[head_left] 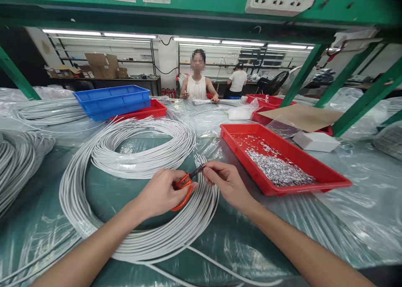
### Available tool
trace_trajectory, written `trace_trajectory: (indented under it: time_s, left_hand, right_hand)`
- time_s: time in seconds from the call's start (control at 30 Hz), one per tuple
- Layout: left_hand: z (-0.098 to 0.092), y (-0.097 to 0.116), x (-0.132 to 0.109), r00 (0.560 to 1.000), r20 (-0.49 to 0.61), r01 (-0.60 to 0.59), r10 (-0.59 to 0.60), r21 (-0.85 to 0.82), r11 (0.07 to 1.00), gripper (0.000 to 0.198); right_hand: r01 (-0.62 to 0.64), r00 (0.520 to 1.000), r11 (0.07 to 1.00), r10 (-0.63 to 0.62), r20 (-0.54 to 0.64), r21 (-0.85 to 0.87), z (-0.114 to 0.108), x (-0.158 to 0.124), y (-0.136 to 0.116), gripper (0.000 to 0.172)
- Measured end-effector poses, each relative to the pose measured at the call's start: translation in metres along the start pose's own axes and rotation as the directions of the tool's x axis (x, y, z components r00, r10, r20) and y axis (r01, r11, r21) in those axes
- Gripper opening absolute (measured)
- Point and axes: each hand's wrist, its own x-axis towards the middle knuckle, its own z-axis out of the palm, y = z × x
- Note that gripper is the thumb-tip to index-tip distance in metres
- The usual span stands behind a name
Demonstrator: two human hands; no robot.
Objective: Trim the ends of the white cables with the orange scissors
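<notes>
My left hand (161, 193) is closed round orange-handled snips (184, 187), whose dark blades point right toward my other hand. My right hand (226, 182) pinches something small at the blade tips, near the ends of a bundle of grey-white wires (201, 163). Both hands hover over a large coil of grey-white cable (138, 237) lying on the plastic-covered green table (354, 203). A smaller coil (147, 147) lies just behind it.
A red tray (326, 176) holding many small silver pieces stands to the right. Stacked blue trays (113, 101) on a red tray sit at the back left, more red trays, cardboard and a white box at back right. More cable coils lie left. A person sits across the table; green frame posts rise around.
</notes>
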Motion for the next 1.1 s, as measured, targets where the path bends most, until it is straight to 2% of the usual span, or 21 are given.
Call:
trace_trajectory:
  time_s: [0.33, 0.8, 1.0, 1.1]
  left_hand:
    - [0.001, -0.003, 0.0, 1.0, 0.003, 0.002, -0.002, 0.053, 0.999, 0.04]
    - [0.0, 0.006, -0.003, 0.992, 0.119, 0.06, -0.038, -0.19, 0.98, 0.045]
    - [0.0, 0.01, -0.004, 0.985, 0.164, 0.095, -0.052, -0.268, 0.959, 0.044]
    - [0.002, 0.012, -0.004, 0.983, 0.178, 0.106, -0.052, -0.308, 0.946, 0.045]
  right_hand:
    - [0.043, 0.997, 0.996, -0.049, -0.065, -0.08, 0.0, -0.002, -0.003, 0.024]
    - [0.111, 0.983, 0.972, -0.138, -0.124, -0.207, 0.0, -0.003, -0.001, 0.017]
    - [0.197, 0.954, 0.94, -0.249, -0.165, -0.28, -0.001, -0.006, -0.001, 0.009]
    - [0.211, 0.947, 0.936, -0.268, -0.179, -0.281, 0.0, -0.007, -0.002, 0.012]
